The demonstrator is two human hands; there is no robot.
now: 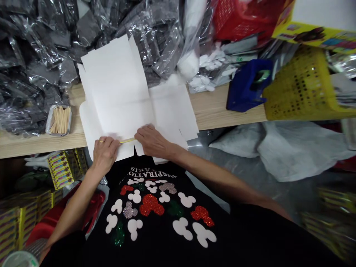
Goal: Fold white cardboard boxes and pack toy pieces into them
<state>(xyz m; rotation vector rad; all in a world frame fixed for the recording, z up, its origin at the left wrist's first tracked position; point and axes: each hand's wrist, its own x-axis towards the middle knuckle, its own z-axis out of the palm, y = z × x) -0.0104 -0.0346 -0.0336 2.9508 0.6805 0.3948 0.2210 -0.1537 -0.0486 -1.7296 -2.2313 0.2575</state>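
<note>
My left hand (105, 154) is curled at one end of a thin yellow stick (127, 140), and my right hand (151, 140) sits at the other, fingers together. Both rest on a flat white die-cut card (116, 92) on a wooden shelf (211, 111). The stick's ends vanish under my fingers, so can't tell if I'm pinching it. Foil tray of wooden sticks (59, 120) just left of the card.

Bright, even light on the white card (116, 85); lower-right corner looks somewhat blurred.
</note>
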